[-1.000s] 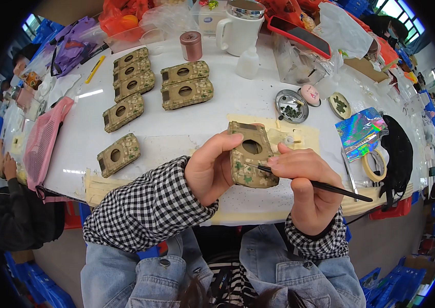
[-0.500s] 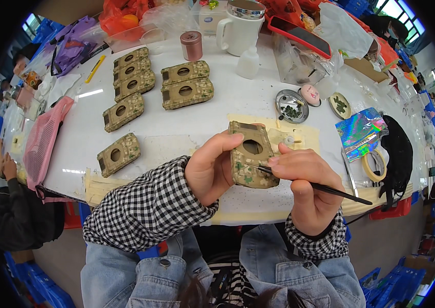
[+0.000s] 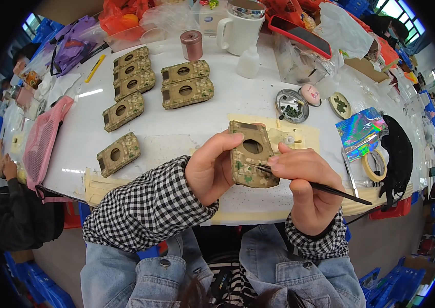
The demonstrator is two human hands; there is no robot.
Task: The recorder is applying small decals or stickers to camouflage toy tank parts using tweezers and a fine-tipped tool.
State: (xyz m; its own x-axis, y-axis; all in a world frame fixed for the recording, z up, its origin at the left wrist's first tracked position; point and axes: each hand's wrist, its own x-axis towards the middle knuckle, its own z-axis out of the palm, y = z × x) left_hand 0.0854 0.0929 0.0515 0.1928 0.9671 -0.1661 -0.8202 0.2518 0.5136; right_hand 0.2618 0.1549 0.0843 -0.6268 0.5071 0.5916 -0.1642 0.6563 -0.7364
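Note:
My left hand holds a model tank hull in camouflage colours, thumb on its top face and fingers around its left side. A round hole opens in the hull's upper deck, and green patches show near its lower end. Pinched in my right hand are slim black tweezers, their tips at the hull's surface just below the hole. Several similar camouflage hulls lie to the left, with two more hulls stacked closely at the centre back.
Small green pieces fill a round metal tin and a small lid. Nearby are a tape roll, a holographic pouch, a squeeze bottle, a white mug and a phone. A pink mesh bag lies left.

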